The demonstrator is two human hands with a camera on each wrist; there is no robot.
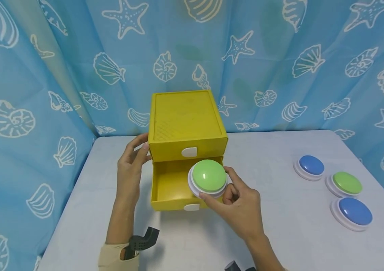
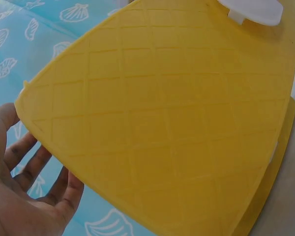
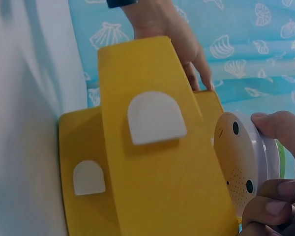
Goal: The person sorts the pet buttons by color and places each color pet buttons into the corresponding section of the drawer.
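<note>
A yellow chest of drawers (image 1: 188, 116) stands on the table with one drawer (image 1: 173, 184) pulled out below its top drawer. My right hand (image 1: 240, 205) holds a green push button (image 1: 208, 175) by its white rim, over the pulled-out drawer. The button's underside (image 3: 236, 162), with dark round feet and small holes, faces the chest in the right wrist view. At the chest's left side, my left hand (image 1: 132, 165) touches the wall with spread fingers (image 2: 34, 164). White tabs mark the drawer fronts, including a lower drawer (image 3: 91, 177) set farther back in the right wrist view.
On the right of the white table (image 1: 273, 233) sit two blue push buttons, one farther back (image 1: 311, 165) and one nearer (image 1: 355, 211), with another green one (image 1: 348, 183) between them. A blue shell-patterned curtain (image 1: 185, 41) hangs behind and at the left.
</note>
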